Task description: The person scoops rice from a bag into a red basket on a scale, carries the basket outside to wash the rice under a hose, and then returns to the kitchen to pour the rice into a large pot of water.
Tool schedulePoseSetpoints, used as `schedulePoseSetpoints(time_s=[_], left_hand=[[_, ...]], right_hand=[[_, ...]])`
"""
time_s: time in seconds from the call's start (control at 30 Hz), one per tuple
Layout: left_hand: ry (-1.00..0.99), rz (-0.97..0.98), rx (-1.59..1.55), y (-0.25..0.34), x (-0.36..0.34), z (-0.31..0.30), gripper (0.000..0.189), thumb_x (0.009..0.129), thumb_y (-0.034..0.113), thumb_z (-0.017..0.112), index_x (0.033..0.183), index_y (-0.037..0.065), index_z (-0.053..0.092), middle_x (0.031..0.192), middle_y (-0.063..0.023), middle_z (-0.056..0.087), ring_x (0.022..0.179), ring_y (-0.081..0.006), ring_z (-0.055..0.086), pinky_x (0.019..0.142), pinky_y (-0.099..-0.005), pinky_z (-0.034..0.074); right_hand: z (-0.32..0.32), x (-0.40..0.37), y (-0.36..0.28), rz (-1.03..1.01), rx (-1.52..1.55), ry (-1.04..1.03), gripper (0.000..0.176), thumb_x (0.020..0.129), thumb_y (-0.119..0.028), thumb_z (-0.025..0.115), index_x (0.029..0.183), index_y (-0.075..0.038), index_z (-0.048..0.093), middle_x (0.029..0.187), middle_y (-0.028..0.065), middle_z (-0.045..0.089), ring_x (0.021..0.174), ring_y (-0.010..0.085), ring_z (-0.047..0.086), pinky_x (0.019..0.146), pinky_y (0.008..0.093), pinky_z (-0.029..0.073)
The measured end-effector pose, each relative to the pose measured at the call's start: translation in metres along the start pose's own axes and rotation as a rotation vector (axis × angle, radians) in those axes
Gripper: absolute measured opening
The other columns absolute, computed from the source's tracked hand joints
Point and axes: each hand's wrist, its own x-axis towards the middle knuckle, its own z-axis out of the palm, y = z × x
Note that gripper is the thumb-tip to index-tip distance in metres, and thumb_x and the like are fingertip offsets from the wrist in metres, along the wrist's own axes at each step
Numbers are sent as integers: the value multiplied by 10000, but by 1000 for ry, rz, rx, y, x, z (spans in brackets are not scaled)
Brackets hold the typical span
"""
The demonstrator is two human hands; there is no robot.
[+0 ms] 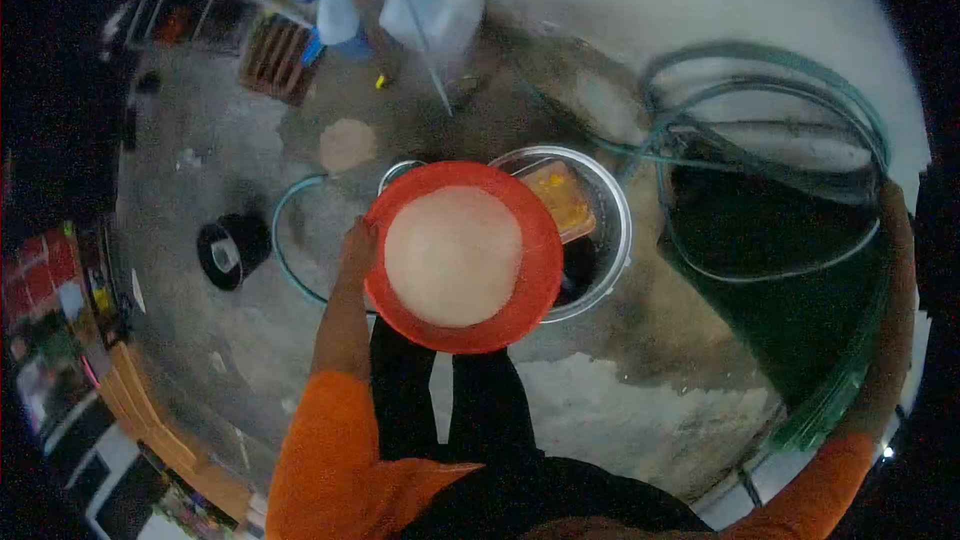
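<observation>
My left hand [362, 240] grips the left rim of a red plastic basin [543, 260], its fingers partly hidden at the edge. Inside the basin is a pale, whitish round mass [453, 255] whose kind I cannot make out. Far to the right, my right hand [893, 202] is raised beside the coiled green hose [770, 65]. Its fingers are too dim to show whether it holds the hose. Behind the red basin stands a wide metal basin [622, 230], partly covered. A clear container with yellow-orange contents [562, 198] lies in it.
A small black bucket [232, 252] is on the concrete floor at left, near a curved piece of hose [283, 240]. Pale plastic jugs [440, 15] and a brown crate [280, 60] stand at the back. Dark green netting or mat [745, 310] spreads below the coiled hose.
</observation>
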Motion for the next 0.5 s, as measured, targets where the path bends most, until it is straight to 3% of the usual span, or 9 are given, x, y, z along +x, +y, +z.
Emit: schedulePoseSetpoints(time_s=[0.07, 0.1, 0.2, 0.23, 0.27, 0.33, 0.4, 0.43, 0.5], left_hand=[[-38, -98, -16, -3, 7, 3, 392, 862, 379, 435, 1017, 19, 445, 923, -259, 568, 869, -443, 536, 750, -492, 442], [-24, -80, 23, -16, 18, 16, 397, 860, 380, 437, 1032, 22, 443, 926, -254, 570, 871, -438, 538, 756, -491, 440], [40, -2, 7, -27, 16, 25, 409, 860, 382, 435, 1061, 26, 443, 938, -249, 570, 870, -428, 542, 760, -489, 439], [92, 76, -40, -25, 14, 23, 415, 860, 383, 431, 1075, 28, 445, 947, -249, 568, 865, -423, 546, 759, -488, 441], [90, 72, -46, -24, 12, 22, 415, 860, 383, 431, 1075, 28, 445, 947, -249, 568, 865, -423, 546, 759, -488, 441], [116, 114, -34, -13, 10, 20, 419, 870, 368, 425, 1008, -27, 445, 797, -282, 580, 787, -460, 561, 651, -514, 460], [67, 107, 11, -2, 7, 12, 394, 862, 357, 433, 1002, -7, 484, 888, -270, 566, 833, -440, 553, 699, -503, 455], [21, 106, 51, 2, 5, 11, 371, 853, 346, 442, 995, 13, 523, 980, -258, 552, 879, -420, 545, 746, -491, 450], [57, 56, -9, -1, 11, 22, 371, 851, 349, 442, 968, 8, 533, 951, -255, 563, 874, -423, 549, 748, -495, 449]], right_hand=[[23, -34, -68, -120, -1010, 68, 301, 862, -279, 392, 1059, -97, 528, 932, 208, 596, 836, 267, 609, 716, 395, 469], [42, -60, -105, -123, -1336, 77, 274, 871, -254, 377, 1018, -84, 534, 898, 203, 598, 820, 274, 607, 685, 404, 470], [79, -93, -178, -100, -1798, -32, 239, 889, -177, 352, 899, -35, 545, 809, 191, 598, 755, 295, 604, 577, 393, 477], [89, -90, -186, -112, -1805, -36, 239, 889, -177, 352, 899, -35, 545, 809, 191, 598, 755, 295, 604, 577, 393, 477], [102, -93, -193, -236, -1667, 147, 217, 885, -170, 376, 932, -36, 540, 812, 188, 597, 761, 305, 599, 602, 389, 474], [135, -98, -189, -454, -1353, 481, 201, 877, -158, 424, 999, -37, 529, 820, 182, 595, 771, 325, 589, 653, 382, 468], [192, -104, -184, -655, -981, 772, 229, 869, -145, 471, 1066, -38, 518, 828, 177, 593, 782, 345, 579, 703, 374, 463], [244, -115, -186, -591, -682, 618, 242, 871, -191, 491, 1052, -34, 521, 813, 169, 591, 802, 345, 569, 723, 362, 454], [386, -174, -197, -462, -595, 393, 280, 807, -205, 569, 1020, -31, 513, 898, 155, 558, 833, 320, 539, 746, 388, 427]])
